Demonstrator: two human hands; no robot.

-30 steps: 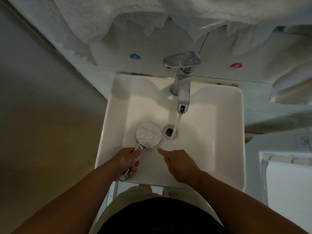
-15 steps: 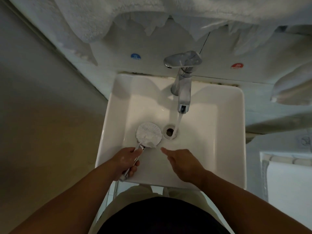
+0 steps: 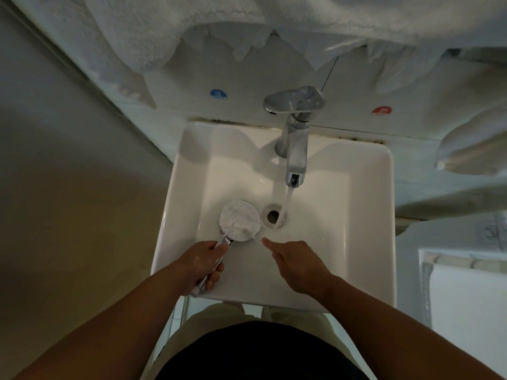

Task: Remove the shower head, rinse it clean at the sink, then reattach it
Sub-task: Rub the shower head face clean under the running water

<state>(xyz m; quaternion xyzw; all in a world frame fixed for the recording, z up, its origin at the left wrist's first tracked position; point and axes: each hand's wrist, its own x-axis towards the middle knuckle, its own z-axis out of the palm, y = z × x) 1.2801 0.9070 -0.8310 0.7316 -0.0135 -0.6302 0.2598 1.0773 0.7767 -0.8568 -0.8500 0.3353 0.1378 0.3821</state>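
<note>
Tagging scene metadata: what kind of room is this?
Most likely a bathroom: a white ceramic sink with a chrome faucet running water, white towels hanging above it, and a shower head gripped in the left hand over the basin.

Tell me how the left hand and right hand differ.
The left hand grips the chrome handle of the round white shower head; the right hand holds nothing. The left hand's fingers are curled; the right hand's forefinger points at the head's edge. Both are over the white square sink.
</note>
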